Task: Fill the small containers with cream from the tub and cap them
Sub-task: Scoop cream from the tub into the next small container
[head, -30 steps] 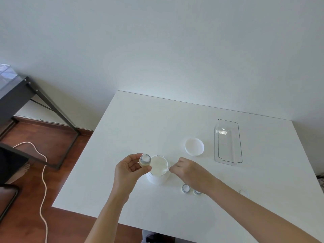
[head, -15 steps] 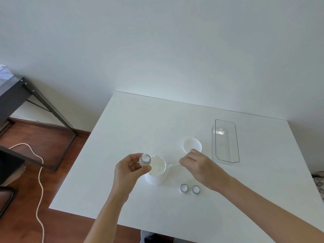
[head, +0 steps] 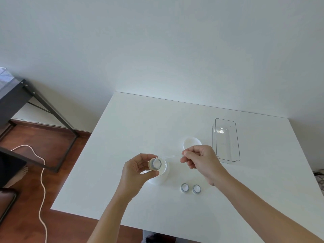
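My left hand (head: 135, 171) grips a small round container (head: 155, 164) above the open white cream tub (head: 160, 178), mouth facing up. My right hand (head: 201, 161) pinches the end of a thin clear spatula (head: 171, 156) whose tip, carrying a dab of white cream, reaches the container's rim. Two more small round containers (head: 184, 187) (head: 196, 188) stand side by side on the white table (head: 140, 123), near the front, to the right of the tub. The tub's white lid (head: 190, 142) lies behind my right hand, partly hidden.
A clear rectangular plastic bin (head: 226, 140) stands at the right back of the table. Left of the table are a dark metal frame (head: 43, 109), a wooden floor and a white cable (head: 43, 174). The wall runs along the table's far edge.
My right hand lifted the spatula out of the tub and brought its cream-loaded tip over to the container in my left hand. My left hand stayed over the tub.
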`<state>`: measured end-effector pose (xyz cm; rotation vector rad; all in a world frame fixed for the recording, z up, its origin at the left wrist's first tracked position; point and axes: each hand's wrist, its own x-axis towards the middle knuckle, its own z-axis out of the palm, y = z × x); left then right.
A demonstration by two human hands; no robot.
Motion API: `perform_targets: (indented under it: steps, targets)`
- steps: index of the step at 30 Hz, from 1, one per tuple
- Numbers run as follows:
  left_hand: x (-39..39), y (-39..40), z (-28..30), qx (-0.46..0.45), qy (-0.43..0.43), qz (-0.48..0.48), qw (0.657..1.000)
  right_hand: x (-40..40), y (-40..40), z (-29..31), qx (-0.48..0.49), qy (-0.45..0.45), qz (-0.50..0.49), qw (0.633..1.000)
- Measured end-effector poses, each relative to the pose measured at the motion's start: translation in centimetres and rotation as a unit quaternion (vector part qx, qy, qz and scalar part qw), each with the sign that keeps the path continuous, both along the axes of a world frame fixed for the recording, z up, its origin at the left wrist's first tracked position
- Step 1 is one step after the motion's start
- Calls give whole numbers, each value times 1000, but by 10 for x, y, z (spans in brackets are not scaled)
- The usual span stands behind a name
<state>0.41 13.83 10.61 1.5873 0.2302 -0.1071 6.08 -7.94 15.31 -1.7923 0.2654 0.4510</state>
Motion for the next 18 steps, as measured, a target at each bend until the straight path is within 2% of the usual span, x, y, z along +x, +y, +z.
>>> perform_targets:
  steps: [8,18]
  targets:
    - [0,-1,2,35,0,-20,999,7,0,7,-1,54,34,998]
    - [0,1,5,110,2,-87,990,15,1,16,-42,49,110,992]
